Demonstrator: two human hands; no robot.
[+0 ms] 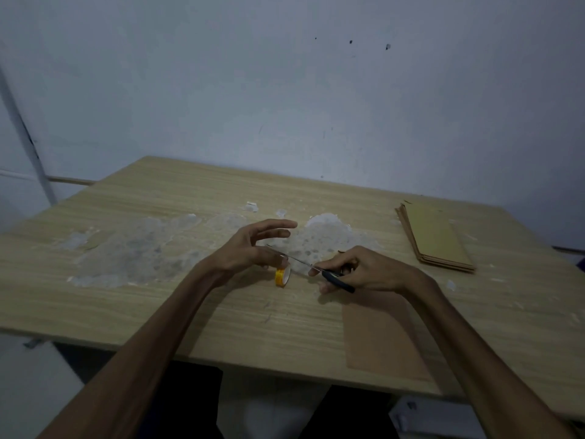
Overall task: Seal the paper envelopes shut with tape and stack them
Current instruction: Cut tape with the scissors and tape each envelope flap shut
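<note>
A small yellow tape roll [282, 275] stands on edge at the middle of the wooden table [158, 296]. My left hand [253, 248] hovers just above it, thumb and a lower finger touching near the roll, the upper fingers stretched out. My right hand [364, 270] grips black-handled scissors [335, 278], whose thin blades point left toward the left hand's fingers. One brown paper envelope [380, 337] lies flat under my right forearm. A stack of brown envelopes [435, 237] sits at the far right of the table.
White patches of peeled residue [152, 248] and small torn scraps [251, 206] cover the table's middle and back. A pale wall rises right behind the table. The table's near edge runs across the bottom, with dark legs below it.
</note>
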